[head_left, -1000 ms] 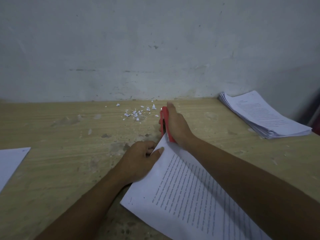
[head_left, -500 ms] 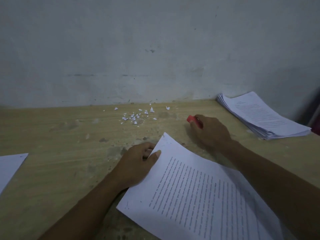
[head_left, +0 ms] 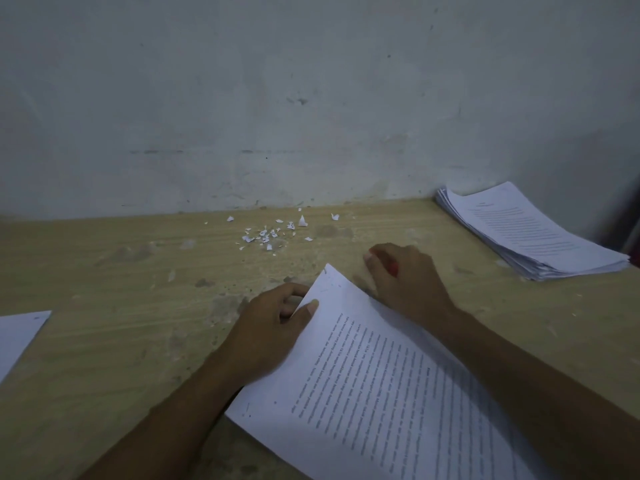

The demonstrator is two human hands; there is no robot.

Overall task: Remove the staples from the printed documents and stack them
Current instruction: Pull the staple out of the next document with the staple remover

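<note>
- Wooden table point(head_left: 104, 341): light, grained top with worn patches, spreading out on every side of the left fingers point(head_left: 294, 294) and right fingers point(head_left: 375, 259).
- Paper scraps point(head_left: 266, 233): small torn white bits scattered on the table, beyond both sets of fingers, near the wall.
- Wall point(head_left: 311, 98): pale, scuffed plaster rising from the table's far edge, well beyond the fingers.
- Dark smudge point(head_left: 204, 283): on the table, left of the left fingers.
</note>
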